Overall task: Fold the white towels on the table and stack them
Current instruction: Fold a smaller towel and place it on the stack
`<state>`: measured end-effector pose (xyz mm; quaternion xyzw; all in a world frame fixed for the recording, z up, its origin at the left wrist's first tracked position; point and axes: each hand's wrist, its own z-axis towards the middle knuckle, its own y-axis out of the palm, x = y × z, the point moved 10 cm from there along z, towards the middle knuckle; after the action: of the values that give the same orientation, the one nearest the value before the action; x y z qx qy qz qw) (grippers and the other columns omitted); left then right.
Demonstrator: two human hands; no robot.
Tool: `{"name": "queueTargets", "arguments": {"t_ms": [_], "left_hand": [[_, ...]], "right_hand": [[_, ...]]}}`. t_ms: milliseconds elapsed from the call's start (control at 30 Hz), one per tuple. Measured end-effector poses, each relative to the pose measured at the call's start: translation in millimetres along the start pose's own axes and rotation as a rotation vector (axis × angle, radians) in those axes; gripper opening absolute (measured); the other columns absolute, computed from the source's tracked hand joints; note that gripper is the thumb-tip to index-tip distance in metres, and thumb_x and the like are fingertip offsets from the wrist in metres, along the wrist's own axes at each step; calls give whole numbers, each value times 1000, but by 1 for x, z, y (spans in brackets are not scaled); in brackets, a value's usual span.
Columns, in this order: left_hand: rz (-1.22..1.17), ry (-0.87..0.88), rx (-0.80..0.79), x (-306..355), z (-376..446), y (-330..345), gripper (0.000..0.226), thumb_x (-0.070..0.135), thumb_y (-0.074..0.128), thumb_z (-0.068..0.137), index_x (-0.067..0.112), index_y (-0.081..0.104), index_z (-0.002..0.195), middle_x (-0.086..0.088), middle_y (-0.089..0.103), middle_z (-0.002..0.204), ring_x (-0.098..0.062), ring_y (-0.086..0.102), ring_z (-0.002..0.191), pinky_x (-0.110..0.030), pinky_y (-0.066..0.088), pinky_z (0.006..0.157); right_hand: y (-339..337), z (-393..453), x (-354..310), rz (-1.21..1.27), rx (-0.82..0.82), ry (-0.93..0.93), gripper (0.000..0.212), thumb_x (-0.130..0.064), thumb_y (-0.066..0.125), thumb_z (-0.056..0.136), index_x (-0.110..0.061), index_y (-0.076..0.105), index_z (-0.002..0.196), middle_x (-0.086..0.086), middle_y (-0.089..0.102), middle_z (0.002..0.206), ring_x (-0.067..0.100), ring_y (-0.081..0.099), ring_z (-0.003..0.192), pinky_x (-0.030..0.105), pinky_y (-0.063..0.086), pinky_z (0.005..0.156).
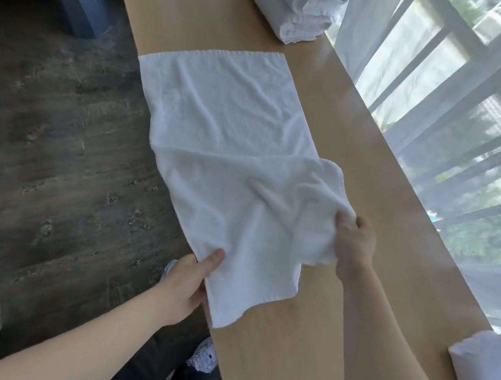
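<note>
Both hands — left hand (189, 283), right hand (354, 241) — grip 1 white towel (229, 152).

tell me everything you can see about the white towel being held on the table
The white towel is plain terry-looking cloth, spread lengthwise on the wooden table, wrinkled, its far end flat. The left hand pinches its near left corner, at the table's edge; the right hand bunches the near right corner.

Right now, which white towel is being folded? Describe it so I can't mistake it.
On the long light wooden table beside the window, it is the white terry towel spread open mid-table. Unlike the folded white towel stack at the far end, it lies wrinkled, with left hand and right hand gripping its near edge.
</note>
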<state>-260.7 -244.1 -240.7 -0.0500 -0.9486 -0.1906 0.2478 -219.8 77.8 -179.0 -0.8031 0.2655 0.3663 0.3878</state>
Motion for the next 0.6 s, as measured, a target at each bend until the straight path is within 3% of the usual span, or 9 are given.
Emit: {"name": "queueTargets", "arguments": {"t_ms": [67, 100, 200, 300, 367, 500, 600], "left_hand": [[-58, -15, -64, -12, -2, 4, 37, 30, 62, 99, 12, 62, 131, -7, 70, 128, -27, 64, 122, -47, 46, 108], [-31, -14, -50, -19, -2, 3, 37, 31, 63, 97, 13, 63, 131, -6, 71, 126, -27, 64, 120, -46, 48, 105], [113, 7, 45, -39, -6, -5, 33, 29, 70, 92, 16, 64, 122, 0, 76, 113, -23, 70, 108, -43, 56, 93], [212, 19, 47, -56, -12, -4, 26, 27, 73, 90, 24, 59, 111, 14, 77, 97, -11, 74, 92, -42, 59, 89], [224, -11, 19, -68, -15, -1, 26, 27, 73, 91, 26, 55, 110, 19, 76, 90, -8, 74, 87, -38, 62, 79], [287, -135, -69, -85, -18, 7, 37, 36, 72, 90, 22, 63, 123, 3, 77, 110, -20, 74, 101, -39, 61, 81], [497, -162, -57, -85, -18, 8, 49, 49, 72, 83, 20, 63, 121, -2, 78, 107, -23, 75, 94, -43, 62, 81]], "right_hand": [[-33, 8, 2, 34, 91, -7, 30, -37, 68, 82, -19, 51, 66, -12, 51, 59, 13, 44, 54, 26, 40, 54], [-47, 13, 1, 31, 120, -16, 26, -38, 70, 80, -19, 55, 68, -11, 56, 63, 14, 49, 58, 27, 44, 59], [-77, 24, 1, -128, 183, -57, 15, -35, 66, 86, -22, 66, 93, 4, 71, 101, 27, 65, 92, 38, 54, 86], [-83, 22, 9, -412, 204, -87, 37, -32, 63, 91, -17, 61, 125, 11, 64, 124, 32, 57, 119, 41, 44, 101], [-71, 10, 10, -618, 196, -154, 48, -34, 62, 92, -17, 53, 136, 12, 55, 134, 32, 47, 130, 44, 32, 109], [-17, -23, 10, -733, 57, -366, 54, -40, 56, 97, -20, 44, 145, 6, 45, 148, 27, 36, 141, 45, 20, 117], [32, -38, 31, -779, -173, -400, 68, -52, 50, 98, -29, 24, 156, 2, 16, 166, 27, 7, 154, 54, 4, 121]]}}
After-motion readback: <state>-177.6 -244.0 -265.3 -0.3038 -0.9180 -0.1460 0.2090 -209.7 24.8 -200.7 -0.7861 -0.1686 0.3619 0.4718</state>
